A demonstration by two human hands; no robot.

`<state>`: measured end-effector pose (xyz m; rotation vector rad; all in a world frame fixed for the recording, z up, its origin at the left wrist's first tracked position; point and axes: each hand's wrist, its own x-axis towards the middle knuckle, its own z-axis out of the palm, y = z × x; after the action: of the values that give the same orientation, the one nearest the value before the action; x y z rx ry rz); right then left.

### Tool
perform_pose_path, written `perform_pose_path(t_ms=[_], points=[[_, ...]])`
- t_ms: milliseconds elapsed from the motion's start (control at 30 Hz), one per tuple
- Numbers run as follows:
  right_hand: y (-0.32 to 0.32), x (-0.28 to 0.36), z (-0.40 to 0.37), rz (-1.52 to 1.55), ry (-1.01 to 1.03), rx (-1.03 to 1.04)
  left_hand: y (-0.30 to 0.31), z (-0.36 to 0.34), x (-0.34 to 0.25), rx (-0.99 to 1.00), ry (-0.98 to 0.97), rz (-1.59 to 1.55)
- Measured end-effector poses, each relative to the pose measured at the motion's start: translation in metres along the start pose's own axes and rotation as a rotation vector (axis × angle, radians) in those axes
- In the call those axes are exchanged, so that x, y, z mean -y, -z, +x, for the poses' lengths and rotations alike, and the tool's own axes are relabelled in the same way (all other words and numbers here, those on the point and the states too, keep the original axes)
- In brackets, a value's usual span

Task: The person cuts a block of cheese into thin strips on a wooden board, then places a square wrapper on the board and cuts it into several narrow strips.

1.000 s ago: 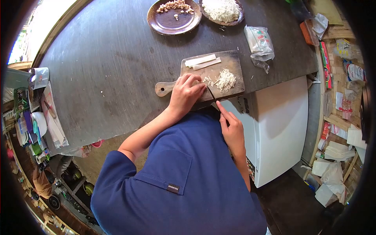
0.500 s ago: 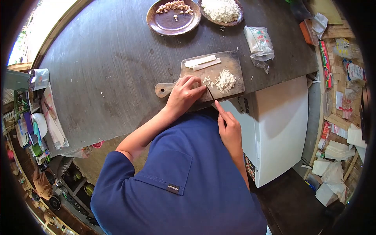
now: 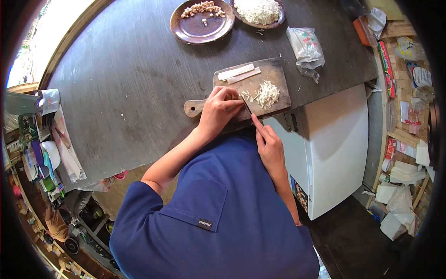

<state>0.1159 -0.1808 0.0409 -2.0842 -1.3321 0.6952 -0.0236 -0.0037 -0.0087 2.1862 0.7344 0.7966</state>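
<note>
My right hand [image 3: 269,142] grips a knife [image 3: 247,107], its index finger stretched along the thin dark blade. The blade stands over the near part of a wooden cutting board [image 3: 274,74], right beside the fingertips of my left hand [image 3: 219,110]. Those fingers are bent together and press on a pale food strip, mostly hidden beneath them. Two longer pale strips [image 3: 238,73] lie at the board's far left. A heap of fine pale slivers [image 3: 267,95] sits to the right of the blade.
Beyond the board stand a brown plate [image 3: 202,32] with small tan pieces and another plate heaped with pale shreds [image 3: 260,11]. A plastic bag [image 3: 305,49] lies to the right on the dark table [image 3: 116,83]. A white cabinet-like box [image 3: 337,149] stands below the right edge.
The knife and my right hand have shifted slightly away from my body, and the blade has come nearer my left fingertips. My left hand stays in about the same spot.
</note>
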Motion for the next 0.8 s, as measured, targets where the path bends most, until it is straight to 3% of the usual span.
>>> perform_pose_path(t_ms=[500,567,600,667,800], points=[[0.008,0.005,-0.010,-0.131,-0.066,0.024,-0.001,-0.004,-0.004,-0.048,0.019,-0.028],[0.002,-0.010,-0.002,0.240,-0.100,0.031,-0.004,-0.003,-0.007,-0.055,0.017,-0.037],[0.009,-0.011,-0.001,0.237,-0.095,0.025,-0.006,-0.004,-0.007,-0.065,0.031,-0.036],[0.023,-0.008,0.004,0.817,-0.524,0.133,-0.003,-0.001,-0.004,-0.083,0.042,-0.024],[0.023,-0.001,-0.007,0.725,-0.463,0.127,0.005,0.003,-0.003,-0.146,0.076,-0.104]])
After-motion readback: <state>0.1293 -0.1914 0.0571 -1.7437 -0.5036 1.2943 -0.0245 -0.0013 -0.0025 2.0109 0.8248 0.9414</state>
